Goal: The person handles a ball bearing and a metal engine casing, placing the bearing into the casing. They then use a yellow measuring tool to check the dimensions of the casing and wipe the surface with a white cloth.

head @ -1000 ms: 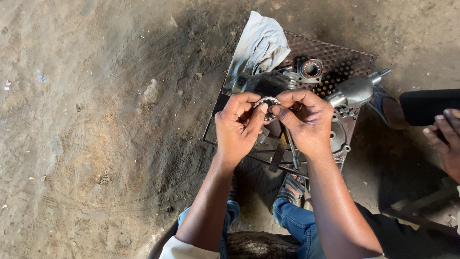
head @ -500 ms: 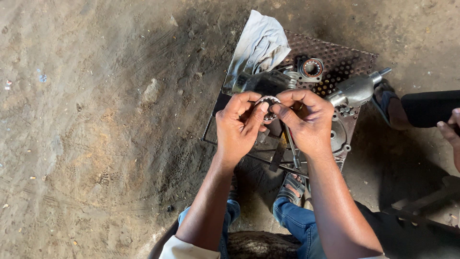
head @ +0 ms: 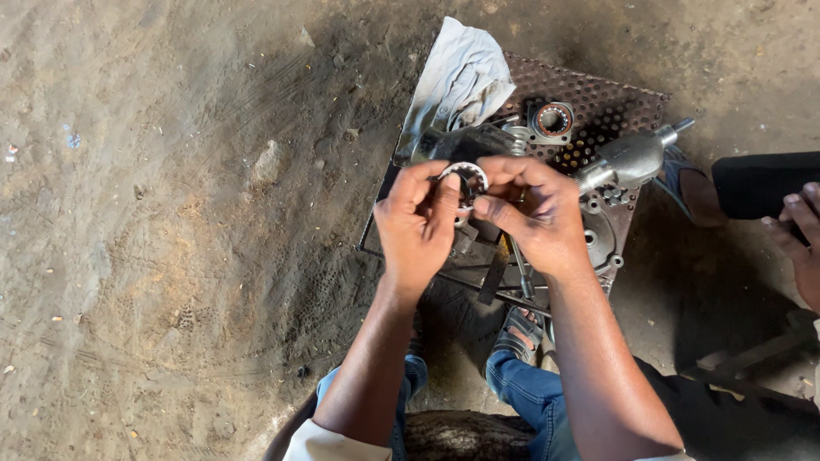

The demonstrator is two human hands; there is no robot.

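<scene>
A small metal bearing ring (head: pixel 465 177) is pinched between both my hands, held above a perforated metal sheet (head: pixel 611 107). My left hand (head: pixel 418 226) grips its left side with thumb and fingers. My right hand (head: pixel 534 213) holds its right side, fingers curled around it. Under my hands lie dark metal parts and a grey engine cover (head: pixel 602 235), partly hidden. I cannot tell whether the ring touches anything below it.
A crumpled grey cloth (head: pixel 461 77) lies at the sheet's far left. A round bearing (head: pixel 553 119) and a silver shaft part (head: pixel 632 158) rest on the sheet. Another person's hand (head: pixel 799 243) and dark sleeve (head: pixel 760 183) are at the right. Bare dirt ground (head: pixel 171 213) spreads left.
My hands stay nearly still on the ring, with small finger shifts. The other person's hand at the right moved slightly.
</scene>
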